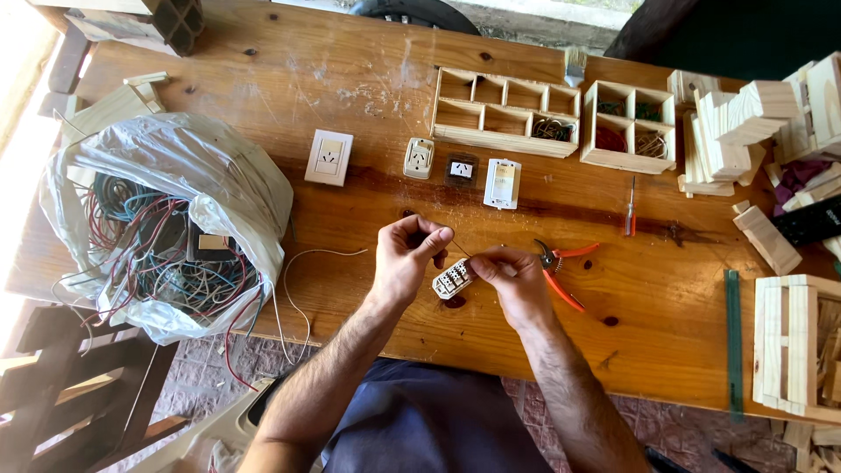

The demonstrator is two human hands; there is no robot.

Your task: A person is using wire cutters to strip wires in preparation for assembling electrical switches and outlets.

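Pinching a thin wire (459, 248) between thumb and forefinger, the left hand (405, 258) meets the right hand (515, 278), whose fingers (491, 263) grip a small white socket module (452, 279) at frame centre, above the desk (350, 79); red-handled pliers (561, 265) lie just right.

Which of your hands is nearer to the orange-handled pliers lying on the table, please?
Right. The right hand sits just beside the pliers; the left hand is farther away, beyond the right.
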